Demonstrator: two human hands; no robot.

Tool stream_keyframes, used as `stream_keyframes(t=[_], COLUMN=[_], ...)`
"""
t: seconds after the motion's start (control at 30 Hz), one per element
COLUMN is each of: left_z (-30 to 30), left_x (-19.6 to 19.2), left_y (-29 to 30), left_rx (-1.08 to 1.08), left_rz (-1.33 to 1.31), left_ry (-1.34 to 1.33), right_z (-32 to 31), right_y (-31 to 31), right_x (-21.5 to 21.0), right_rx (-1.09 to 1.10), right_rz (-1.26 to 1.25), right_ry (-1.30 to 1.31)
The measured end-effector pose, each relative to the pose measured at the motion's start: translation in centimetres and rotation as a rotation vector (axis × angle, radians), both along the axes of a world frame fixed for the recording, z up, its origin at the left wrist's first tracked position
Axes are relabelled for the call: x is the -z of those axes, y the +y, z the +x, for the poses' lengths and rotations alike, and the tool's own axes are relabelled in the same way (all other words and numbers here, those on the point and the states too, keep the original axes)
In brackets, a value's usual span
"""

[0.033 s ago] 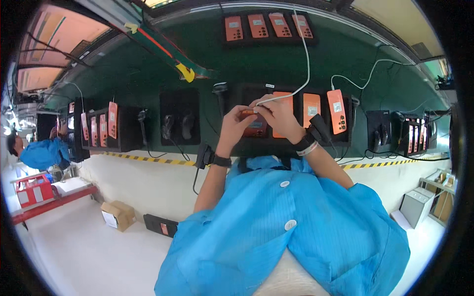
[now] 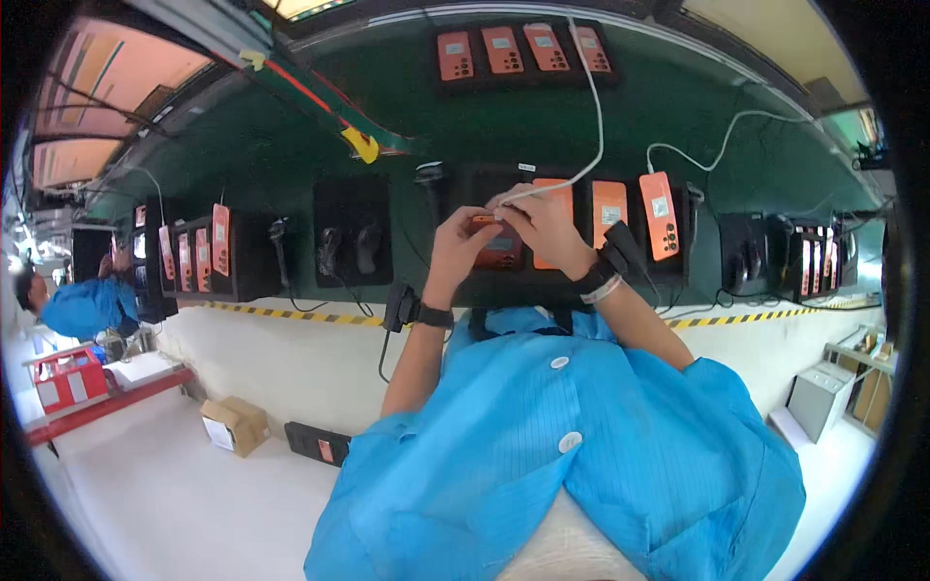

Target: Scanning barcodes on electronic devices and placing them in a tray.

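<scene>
My left hand is closed around an orange phone, of which only a narrow end shows between the fingers. With bent fingertips, my right hand pinches the end of a white cable right at that phone. The fingers cover the plug, so I cannot tell whether it sits in the phone. Below the hands, another phone lies in a black tray. To the right of it stand more orange phones, one partly behind my right hand and one with a white label.
Farther right, an orange phone has a white cable at its top. Several phones lie in a row at the back. A black mat with two dark devices lies left. A person in blue works at far left.
</scene>
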State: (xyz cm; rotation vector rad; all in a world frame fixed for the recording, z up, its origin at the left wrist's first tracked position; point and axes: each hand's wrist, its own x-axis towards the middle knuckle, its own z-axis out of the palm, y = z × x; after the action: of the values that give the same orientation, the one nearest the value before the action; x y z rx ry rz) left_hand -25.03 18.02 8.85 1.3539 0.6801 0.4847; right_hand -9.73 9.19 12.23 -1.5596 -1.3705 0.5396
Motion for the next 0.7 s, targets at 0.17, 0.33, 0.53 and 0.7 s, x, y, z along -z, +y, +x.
stream_keyframes(t=[0.17,0.33,0.53,0.7], left_z=[1.7,7.3,9.4,13.0], left_x=[2.4,2.7,4.7,4.1], left_y=[1.9,5.2,2.8,-17.1], left_rx=[-0.018,-0.109,-0.338,-0.252], left_rz=[0.039,0.31,0.472,0.833], left_ry=[0.062,0.248,0.111,0.1], right_z=[-0.3,2.4,5.1,5.7], right_y=[-3.3,-15.4,-32.1,-45.4], right_x=[1.1,3.4,9.5,11.2], right_rx=[0.238,0.422,0.626,0.891], right_rz=[0.048,-0.334,-0.238,-0.218], right_ry=[-0.072,0.248,-0.116,0.339])
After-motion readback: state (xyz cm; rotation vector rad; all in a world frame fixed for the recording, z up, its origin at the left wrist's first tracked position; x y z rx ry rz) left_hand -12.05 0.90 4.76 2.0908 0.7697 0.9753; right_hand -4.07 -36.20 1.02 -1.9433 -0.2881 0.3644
